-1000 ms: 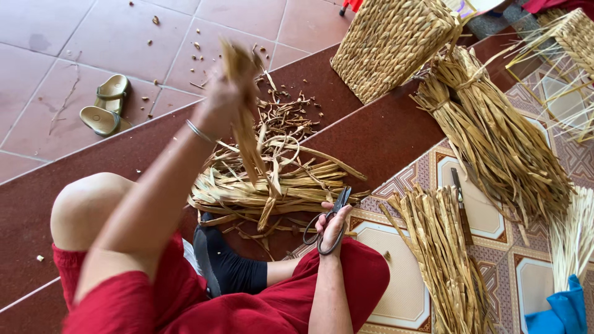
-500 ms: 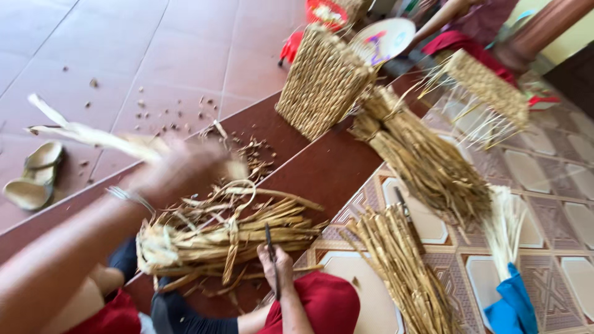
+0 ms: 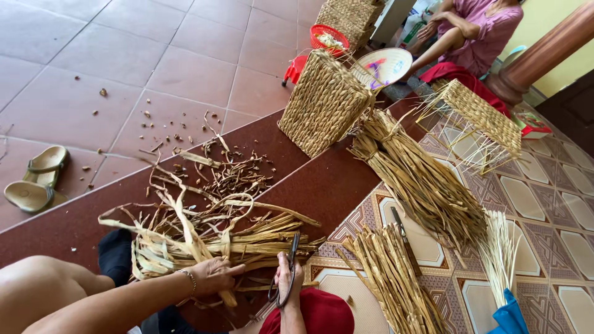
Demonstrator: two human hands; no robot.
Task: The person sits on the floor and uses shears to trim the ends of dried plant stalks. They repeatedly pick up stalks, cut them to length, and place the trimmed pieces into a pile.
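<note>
Dried straw bundle [image 3: 204, 244] lies across the dark red floor strip by the knees, bare tile open beyond it. Behind it stands a woven basket [image 3: 325, 102]; right of it, more straw [image 3: 421, 182]. Left hand [image 3: 213, 275] fingers curl around its strands; right hand [image 3: 289, 281] grips scissors [image 3: 289, 260].

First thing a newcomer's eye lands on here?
The tangled pile of dried straw strips at bottom centre, with the left hand on it and the right hand holding scissors. Next, the tall woven basket upper centre, a long straw bundle beside it.
</note>
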